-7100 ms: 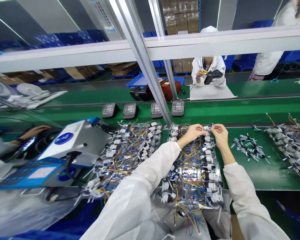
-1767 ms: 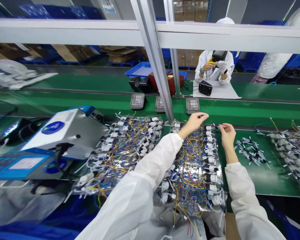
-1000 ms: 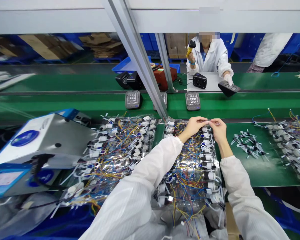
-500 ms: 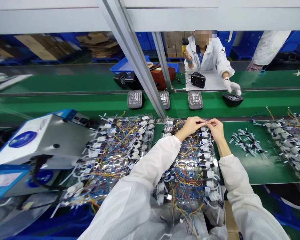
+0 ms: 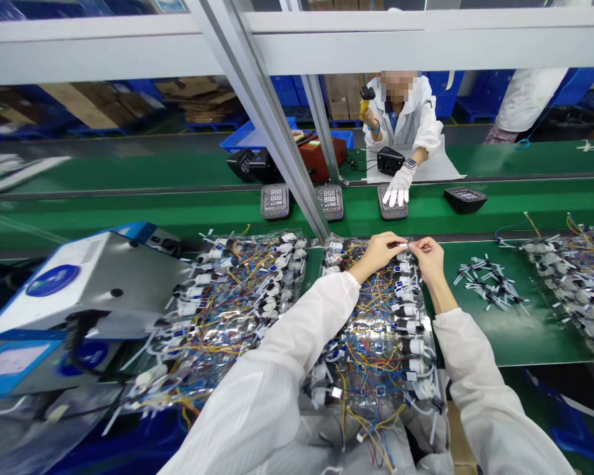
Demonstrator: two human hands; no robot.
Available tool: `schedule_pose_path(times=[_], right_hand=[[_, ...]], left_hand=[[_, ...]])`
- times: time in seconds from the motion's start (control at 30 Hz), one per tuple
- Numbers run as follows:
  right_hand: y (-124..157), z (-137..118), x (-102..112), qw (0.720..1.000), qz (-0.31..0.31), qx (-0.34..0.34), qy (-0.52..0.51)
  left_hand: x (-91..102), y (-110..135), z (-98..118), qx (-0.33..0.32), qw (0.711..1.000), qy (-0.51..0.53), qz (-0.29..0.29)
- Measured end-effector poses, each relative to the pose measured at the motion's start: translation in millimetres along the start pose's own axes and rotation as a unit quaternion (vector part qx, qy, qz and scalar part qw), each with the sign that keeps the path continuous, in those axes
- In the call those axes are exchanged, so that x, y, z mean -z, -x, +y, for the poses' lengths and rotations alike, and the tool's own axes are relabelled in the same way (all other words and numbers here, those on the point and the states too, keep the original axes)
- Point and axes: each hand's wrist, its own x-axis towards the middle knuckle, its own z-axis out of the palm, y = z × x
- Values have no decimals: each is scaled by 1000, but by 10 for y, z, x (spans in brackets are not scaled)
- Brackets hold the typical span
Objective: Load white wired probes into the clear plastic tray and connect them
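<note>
Two bare hands, the left hand (image 5: pixel 377 256) and the right hand (image 5: pixel 429 258), firmly pinch one small white connector (image 5: pixel 404 247) between their fingertips, just above a clear plastic bag (image 5: pixel 376 343) packed with white connectors and colored wires. Two more such bags lie on either side: the left bag (image 5: pixel 237 310) beside a grey machine (image 5: pixel 86 290), the right bag (image 5: pixel 569 277) at the edge of view. One loose pile of white-and-black pieces (image 5: pixel 490 284) sits on a green mat (image 5: pixel 534 343). Farther on, four digital monitors (image 5: pixel 275 201) rest on a green conveyor belt (image 5: pixel 202 211). A co-worker's gloved hand (image 5: pixel 397 192) touches one monitor (image 5: pixel 393 210), while the other hand (image 5: pixel 371 119) grips a yellow-handled screwdriver (image 5: pixel 365 102).
</note>
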Motion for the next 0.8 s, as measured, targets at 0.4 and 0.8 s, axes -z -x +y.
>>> schedule_pose_path(times=[0.4,0.8], right_hand=[[13,-12,39,999,-27,21,22],[-47,77,15,996,-23,-2,-89]], left_hand=[[19,22,-31,-36,998,-27,-33],[-89,33,20,10,1000,9,28]])
